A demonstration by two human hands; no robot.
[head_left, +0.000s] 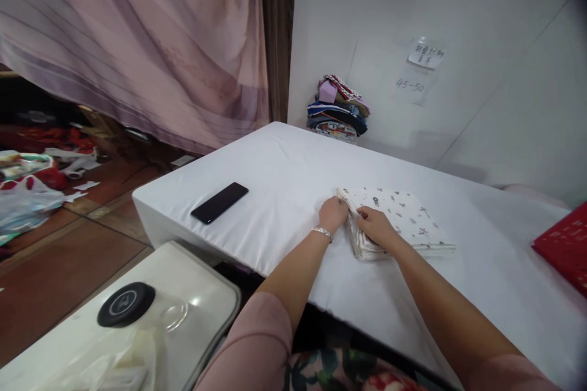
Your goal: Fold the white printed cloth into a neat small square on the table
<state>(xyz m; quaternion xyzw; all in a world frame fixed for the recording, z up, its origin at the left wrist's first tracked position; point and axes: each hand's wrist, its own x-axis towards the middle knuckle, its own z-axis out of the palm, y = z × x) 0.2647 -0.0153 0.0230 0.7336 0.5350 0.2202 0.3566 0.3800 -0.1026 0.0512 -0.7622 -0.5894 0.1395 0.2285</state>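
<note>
A white cloth with a small scattered print lies folded in thick layers on the white-covered table. At its left edge my left hand is closed, the fingers pinching the edge near the far corner. Just to the right, my right hand also grips that folded edge, thumb and fingers bent over the layers. A silver bracelet sits on my left wrist. The fingertips are partly hidden by the cloth and the hands themselves.
A black phone lies on the table's left part. Folded clothes are stacked against the wall at the back. Something red is at the right edge. A white surface at lower left carries a round black object.
</note>
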